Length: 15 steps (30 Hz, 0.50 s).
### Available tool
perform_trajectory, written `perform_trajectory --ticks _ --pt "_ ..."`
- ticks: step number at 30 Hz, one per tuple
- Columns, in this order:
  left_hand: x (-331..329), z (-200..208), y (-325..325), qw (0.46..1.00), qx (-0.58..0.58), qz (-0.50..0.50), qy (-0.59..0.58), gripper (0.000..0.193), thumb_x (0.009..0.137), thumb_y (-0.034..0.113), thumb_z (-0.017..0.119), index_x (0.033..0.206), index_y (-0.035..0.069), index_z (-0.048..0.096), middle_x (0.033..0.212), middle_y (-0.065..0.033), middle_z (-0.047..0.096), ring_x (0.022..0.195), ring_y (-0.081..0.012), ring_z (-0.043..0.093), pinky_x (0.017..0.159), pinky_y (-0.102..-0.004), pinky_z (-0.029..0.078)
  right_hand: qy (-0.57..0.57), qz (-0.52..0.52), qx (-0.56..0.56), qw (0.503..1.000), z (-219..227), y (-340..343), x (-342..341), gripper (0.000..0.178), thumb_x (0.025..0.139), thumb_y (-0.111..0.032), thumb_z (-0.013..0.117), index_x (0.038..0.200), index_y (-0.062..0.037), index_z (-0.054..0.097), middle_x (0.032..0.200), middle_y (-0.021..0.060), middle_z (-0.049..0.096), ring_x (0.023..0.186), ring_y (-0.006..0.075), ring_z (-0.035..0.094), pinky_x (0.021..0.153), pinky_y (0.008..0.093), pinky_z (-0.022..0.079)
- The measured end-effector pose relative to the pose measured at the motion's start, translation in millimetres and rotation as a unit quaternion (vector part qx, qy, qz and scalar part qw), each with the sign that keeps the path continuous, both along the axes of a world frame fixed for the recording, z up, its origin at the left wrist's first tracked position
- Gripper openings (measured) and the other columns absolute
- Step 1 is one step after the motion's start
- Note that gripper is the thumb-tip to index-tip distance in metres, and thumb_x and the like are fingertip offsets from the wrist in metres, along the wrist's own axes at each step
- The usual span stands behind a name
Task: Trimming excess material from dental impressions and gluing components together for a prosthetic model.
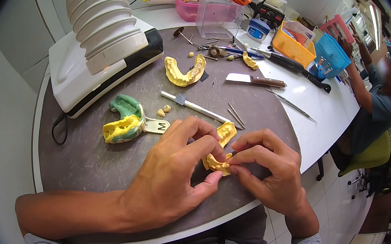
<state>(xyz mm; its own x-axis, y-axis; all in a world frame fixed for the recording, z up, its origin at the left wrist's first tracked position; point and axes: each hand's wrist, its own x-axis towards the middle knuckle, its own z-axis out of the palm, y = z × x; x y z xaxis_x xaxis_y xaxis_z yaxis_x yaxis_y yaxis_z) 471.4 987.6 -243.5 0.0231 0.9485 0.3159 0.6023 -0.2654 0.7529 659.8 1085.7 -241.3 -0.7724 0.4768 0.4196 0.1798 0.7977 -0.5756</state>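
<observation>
Near the front of the grey work mat, my left hand (172, 170) pinches a small yellow dental cast (217, 164) between thumb and fingers. My right hand (272, 164) meets it from the other side, fingertips pinched together at the cast's edge; anything small between them is too hidden to name. Just beyond the fingers lies another yellow cast piece (226, 133). A horseshoe-shaped yellow cast (185, 75) rests farther back. To the left sits an impression tray (125, 122) filled with green and yellow material, its handle toward my left hand. Two small yellowish lumps (164, 110) lie beside it.
A white machine with a ribbed hose (105, 24) stands at the back left. A metal rod (193, 105), knife (256, 80), handpiece (287, 61) and probe (295, 106) lie about. Orange (293, 46) and blue baskets (330, 56) stand right; another person (370, 92) sits beyond.
</observation>
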Motion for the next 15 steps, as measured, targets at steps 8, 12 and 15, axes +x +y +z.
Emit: perform_trajectory --ticks 8,12,15 --pt "0.0 -1.8 0.1 1.0 0.009 -0.006 -0.007 0.023 0.071 0.002 0.075 0.092 0.005 0.066 0.107 -0.0109 0.054 0.103 -0.0245 0.058 0.088 -0.0336 0.049 0.005 0.004 0.015 1.0 -0.9 0.1 -1.8 0.02 0.072 -0.003 0.076 0.091 -0.0064 0.069 0.096 0.0069 0.065 0.083 0.0205 0.067 0.069 0.0311 0.055" --pt "0.0 -2.5 0.4 1.0 0.009 -0.006 -0.008 0.023 0.071 0.001 0.075 0.092 0.004 0.066 0.107 -0.0109 0.054 0.102 -0.0241 0.058 0.087 -0.0332 0.049 0.013 0.0 0.02 1.0 -1.8 0.4 -2.0 0.018 0.074 -0.004 0.076 0.09 -0.0059 0.069 0.093 0.007 0.066 0.081 0.0206 0.068 0.068 0.031 0.054" --pt "-0.1 -2.9 0.4 1.0 0.012 -0.006 -0.012 0.023 0.071 0.001 0.075 0.092 0.004 0.066 0.107 -0.011 0.054 0.102 -0.0239 0.058 0.087 -0.0329 0.05 0.014 -0.004 0.019 1.0 -1.8 0.5 -1.5 0.016 0.074 -0.004 0.077 0.089 -0.0055 0.069 0.093 0.0072 0.066 0.08 0.0206 0.068 0.068 0.0309 0.054"
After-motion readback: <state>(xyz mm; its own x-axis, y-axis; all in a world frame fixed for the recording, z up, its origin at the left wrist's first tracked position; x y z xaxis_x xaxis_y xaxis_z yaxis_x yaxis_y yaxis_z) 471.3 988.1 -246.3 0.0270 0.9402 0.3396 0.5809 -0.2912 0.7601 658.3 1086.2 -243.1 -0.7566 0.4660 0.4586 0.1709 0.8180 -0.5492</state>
